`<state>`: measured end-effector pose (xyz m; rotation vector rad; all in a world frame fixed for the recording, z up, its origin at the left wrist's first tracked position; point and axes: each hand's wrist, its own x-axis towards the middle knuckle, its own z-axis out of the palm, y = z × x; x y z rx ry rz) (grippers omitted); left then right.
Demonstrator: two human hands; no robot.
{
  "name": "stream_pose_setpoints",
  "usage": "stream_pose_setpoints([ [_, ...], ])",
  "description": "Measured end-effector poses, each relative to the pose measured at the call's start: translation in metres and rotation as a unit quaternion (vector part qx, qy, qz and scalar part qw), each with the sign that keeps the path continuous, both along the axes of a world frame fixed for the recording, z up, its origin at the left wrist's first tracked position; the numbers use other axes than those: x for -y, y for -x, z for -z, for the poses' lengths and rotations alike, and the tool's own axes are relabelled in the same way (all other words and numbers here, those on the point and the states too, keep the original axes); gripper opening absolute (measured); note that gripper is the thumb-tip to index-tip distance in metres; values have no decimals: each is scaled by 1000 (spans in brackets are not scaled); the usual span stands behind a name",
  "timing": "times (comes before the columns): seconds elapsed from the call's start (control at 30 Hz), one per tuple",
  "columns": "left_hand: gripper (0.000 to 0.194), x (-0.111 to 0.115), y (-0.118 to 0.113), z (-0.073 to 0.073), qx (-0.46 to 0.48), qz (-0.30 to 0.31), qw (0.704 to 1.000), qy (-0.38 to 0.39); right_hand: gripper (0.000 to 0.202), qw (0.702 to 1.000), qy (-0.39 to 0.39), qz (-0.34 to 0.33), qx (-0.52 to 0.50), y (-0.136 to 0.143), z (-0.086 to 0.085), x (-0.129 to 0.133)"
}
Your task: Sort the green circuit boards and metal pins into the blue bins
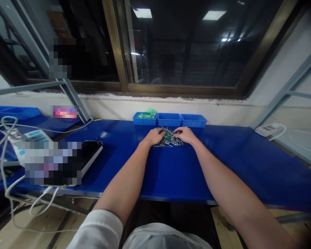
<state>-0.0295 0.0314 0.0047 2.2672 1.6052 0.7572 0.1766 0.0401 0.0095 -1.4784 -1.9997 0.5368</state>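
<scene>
metal pile (168, 145) partly covered, print too small to read

from my remote seat, i can't make out the markings on the white device (266, 129) at the far right. a white panel (43, 136) at left carries blue patches, its lettering unreadable, and square blurring hides much of the dark-screened device (92, 152) beside it. a pink item (64, 112) farther back is blurred too.

the pile, thin loose pieces with something green (167, 137) in the middle, lies on the blue table (171, 173), just in front of three blue bins (169, 120). my view has the left hand (155, 137) at its left side, fingers bent and partly hidden; i can't tell whether they pinch anything. the right hand (186, 134) is at the right side, thumb and forefinger curved inward, and i can't tell if a piece sits between them. green plastic (149, 113) fills the left bin. the right forearm (230, 183) runs toward the lower-right corner, where shadow obscures it.
</scene>
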Motion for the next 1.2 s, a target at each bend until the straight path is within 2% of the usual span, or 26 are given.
stream_pose_setpoints([
  [0.1,39,0,-2,-1,-2,1,1000,-2,17,999,-12,-45,14,2,0,0],
  [0.27,40,-4,-1,1,-16,-1,1000,-15,13,995,-5,-73,61,1,1,-2],
  [0.53,40,-5,-3,4,-28,12,999,-21,20,987,51,-56,142,4,0,2],
  [0.7,41,-2,-4,2,-32,17,999,-21,14,986,45,-66,150,4,4,-2],
  [0.87,39,1,-5,-2,-20,22,999,-41,11,992,-3,-76,103,2,7,-4],
  [1.0,35,5,-7,-7,3,78,993,-88,10,992,-55,-115,7,4,5,-3],
  [1.1,29,9,-11,-10,10,118,988,-101,13,986,-50,-141,-71,8,3,-2],
  [1.2,24,11,-14,-12,21,110,989,-95,14,980,-33,-145,-129,11,4,-2],
])
